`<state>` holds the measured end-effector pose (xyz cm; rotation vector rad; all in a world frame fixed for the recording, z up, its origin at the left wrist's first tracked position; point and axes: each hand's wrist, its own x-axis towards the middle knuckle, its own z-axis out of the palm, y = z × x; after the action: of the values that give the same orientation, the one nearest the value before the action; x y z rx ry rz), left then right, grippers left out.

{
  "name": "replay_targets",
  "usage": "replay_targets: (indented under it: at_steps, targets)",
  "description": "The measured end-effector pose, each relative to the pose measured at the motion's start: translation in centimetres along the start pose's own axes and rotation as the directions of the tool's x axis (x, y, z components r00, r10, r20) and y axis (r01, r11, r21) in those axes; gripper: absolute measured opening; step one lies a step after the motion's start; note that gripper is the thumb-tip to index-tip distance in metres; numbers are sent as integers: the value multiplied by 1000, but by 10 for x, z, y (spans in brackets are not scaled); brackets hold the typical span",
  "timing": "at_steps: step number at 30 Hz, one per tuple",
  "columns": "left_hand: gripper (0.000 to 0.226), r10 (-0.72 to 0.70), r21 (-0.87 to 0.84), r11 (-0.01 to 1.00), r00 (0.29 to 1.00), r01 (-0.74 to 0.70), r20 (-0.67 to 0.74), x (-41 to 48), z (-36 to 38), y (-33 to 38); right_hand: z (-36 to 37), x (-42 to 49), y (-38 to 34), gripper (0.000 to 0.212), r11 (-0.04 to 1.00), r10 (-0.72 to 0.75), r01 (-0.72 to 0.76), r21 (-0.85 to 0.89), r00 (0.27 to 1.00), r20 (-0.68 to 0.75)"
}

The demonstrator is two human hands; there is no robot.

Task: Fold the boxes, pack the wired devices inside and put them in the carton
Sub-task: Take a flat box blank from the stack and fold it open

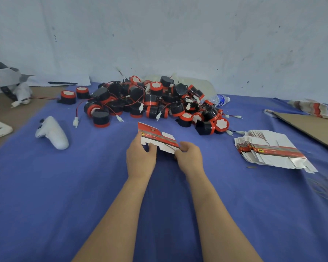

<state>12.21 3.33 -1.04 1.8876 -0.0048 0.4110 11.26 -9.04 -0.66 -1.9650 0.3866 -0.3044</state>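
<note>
Both my hands hold one flat, unfolded red-and-white box blank [157, 138] just above the blue cloth. My left hand [140, 157] grips its left end, thumb on the near edge. Pinching the blank's right end is my right hand [189, 157], fingers curled. Behind the blank lies a big heap of black-and-red wired devices [150, 101] with red wires and white plugs. A stack of flat box blanks [269, 150] lies to the right. A brown cardboard flap [314, 127], perhaps the carton, shows at the right edge.
A white game controller [52, 133] lies on the blue cloth [64, 186] at the left. A plastic water bottle [218, 100] lies behind the heap. More box blanks [311, 107] sit far right. A black pen [62, 83] and white objects lie at the back left.
</note>
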Motion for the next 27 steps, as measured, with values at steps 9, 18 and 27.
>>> replay_targets:
  at_steps: [9,18,27]
  targets:
    - [52,-14,39,999,1000,14,14,2,2,-4,6,-1,2,22,928,-183,127,-349,974,-132]
    - [45,70,-135,988,996,-78,-64,3,2,7,3,-7,-2,24,908,-389,322,-269,886,-253]
    - [22,158,-179,976,969,-124,192,-1,9,7,4,-7,-4,20,956,-241,281,85,916,-321]
